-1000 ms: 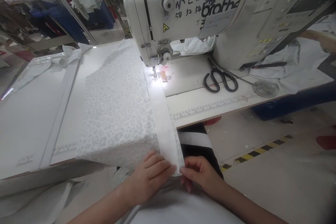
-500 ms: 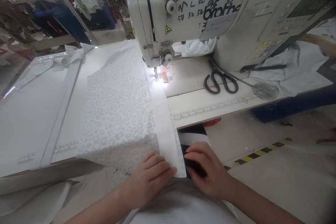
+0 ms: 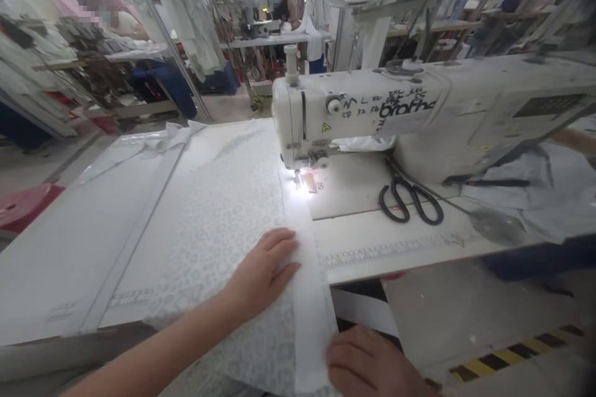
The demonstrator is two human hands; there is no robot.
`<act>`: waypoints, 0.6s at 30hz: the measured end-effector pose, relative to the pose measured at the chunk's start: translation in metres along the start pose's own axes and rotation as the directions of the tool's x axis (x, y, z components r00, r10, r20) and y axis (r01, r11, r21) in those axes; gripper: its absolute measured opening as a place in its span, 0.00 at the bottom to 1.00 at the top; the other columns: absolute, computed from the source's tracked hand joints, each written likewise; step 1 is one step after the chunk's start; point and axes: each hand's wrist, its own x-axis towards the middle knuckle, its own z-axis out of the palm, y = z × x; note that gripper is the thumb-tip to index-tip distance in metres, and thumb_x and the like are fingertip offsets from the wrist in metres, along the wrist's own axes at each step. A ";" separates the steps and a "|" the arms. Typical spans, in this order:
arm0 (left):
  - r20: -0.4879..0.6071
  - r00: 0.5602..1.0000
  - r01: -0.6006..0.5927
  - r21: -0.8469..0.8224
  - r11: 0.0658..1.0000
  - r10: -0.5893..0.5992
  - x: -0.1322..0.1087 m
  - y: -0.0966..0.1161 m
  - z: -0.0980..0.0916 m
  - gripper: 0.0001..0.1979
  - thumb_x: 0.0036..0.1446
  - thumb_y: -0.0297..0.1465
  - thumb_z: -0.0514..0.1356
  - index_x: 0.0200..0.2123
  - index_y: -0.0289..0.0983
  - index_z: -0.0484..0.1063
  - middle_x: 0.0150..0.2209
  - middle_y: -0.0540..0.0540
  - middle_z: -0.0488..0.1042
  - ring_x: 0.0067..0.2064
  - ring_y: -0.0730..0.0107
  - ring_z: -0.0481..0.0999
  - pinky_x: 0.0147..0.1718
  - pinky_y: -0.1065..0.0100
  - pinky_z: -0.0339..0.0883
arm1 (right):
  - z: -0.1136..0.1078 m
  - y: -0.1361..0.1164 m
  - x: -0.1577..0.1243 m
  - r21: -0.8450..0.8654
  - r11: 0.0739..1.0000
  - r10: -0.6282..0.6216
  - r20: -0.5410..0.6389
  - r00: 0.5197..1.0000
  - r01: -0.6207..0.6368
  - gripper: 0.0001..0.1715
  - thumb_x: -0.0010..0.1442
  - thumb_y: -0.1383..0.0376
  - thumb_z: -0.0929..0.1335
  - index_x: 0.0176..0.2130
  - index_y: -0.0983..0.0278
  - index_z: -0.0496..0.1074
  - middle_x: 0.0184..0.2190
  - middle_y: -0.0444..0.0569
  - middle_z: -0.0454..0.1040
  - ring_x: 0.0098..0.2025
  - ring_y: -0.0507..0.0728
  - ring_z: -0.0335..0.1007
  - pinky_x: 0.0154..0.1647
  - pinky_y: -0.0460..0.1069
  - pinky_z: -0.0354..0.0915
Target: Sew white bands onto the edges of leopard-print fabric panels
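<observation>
A leopard-print pale fabric point(image 3: 218, 217) lies on the table, with a plain white strip point(image 3: 307, 316) along its right edge. The strip runs up under the lit presser foot point(image 3: 298, 181) of a white sewing machine point(image 3: 363, 118). My left hand point(image 3: 263, 273) rests flat on the print, fingers stretched and thumb apart, its fingertips at the strip's left edge. Lower down, my right hand point(image 3: 372, 363) has its fingers curled at the strip's right edge near the bottom; its thumb is hidden, and the hand is cut off by the frame.
Black-handled scissors point(image 3: 410, 198) lie right of the needle, behind a printed ruler scale point(image 3: 395, 251). Crumpled fabric point(image 3: 554, 186) sits at the machine's right. Fabric scraps point(image 3: 158, 142) lie at the table's far left. A red stool point(image 3: 28, 205) stands left. Co-workers point(image 3: 279, 6) sit beyond.
The view has tilted up, so the machine appears lower. My left hand has slid forward along the fabric toward the needle. My right hand has closed in on the strip's lower edge.
</observation>
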 end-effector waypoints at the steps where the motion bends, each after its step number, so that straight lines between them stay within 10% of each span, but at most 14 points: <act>1: 0.038 0.999 -0.005 0.048 0.999 0.003 0.003 -0.006 -0.001 0.16 0.60 0.32 0.52 0.51 0.36 0.64 0.54 0.40 0.65 0.57 0.58 0.61 0.53 0.51 0.62 | 0.004 0.003 0.001 -0.007 1.000 -0.005 -0.032 0.999 0.005 0.17 0.61 0.77 0.57 0.27 0.66 0.68 0.24 0.48 0.71 0.29 0.53 0.65 0.29 0.48 0.64; 13: 0.116 0.993 -0.046 0.192 0.980 0.024 0.051 -0.060 -0.018 0.26 0.59 0.40 0.53 0.57 0.34 0.58 0.59 0.39 0.59 0.62 0.52 0.53 0.56 0.47 0.56 | 0.001 0.045 0.054 0.033 0.999 0.022 0.042 0.999 -0.023 0.15 0.59 0.77 0.57 0.29 0.68 0.69 0.27 0.51 0.73 0.32 0.55 0.66 0.33 0.49 0.65; 18: 0.049 0.978 -0.207 0.064 0.976 0.204 0.043 -0.038 -0.015 0.17 0.60 0.27 0.52 0.53 0.36 0.61 0.55 0.40 0.64 0.60 0.58 0.58 0.56 0.50 0.58 | 0.000 0.063 0.071 0.068 0.996 0.055 0.117 0.992 -0.064 0.16 0.60 0.77 0.56 0.32 0.67 0.69 0.28 0.51 0.72 0.34 0.55 0.65 0.37 0.50 0.64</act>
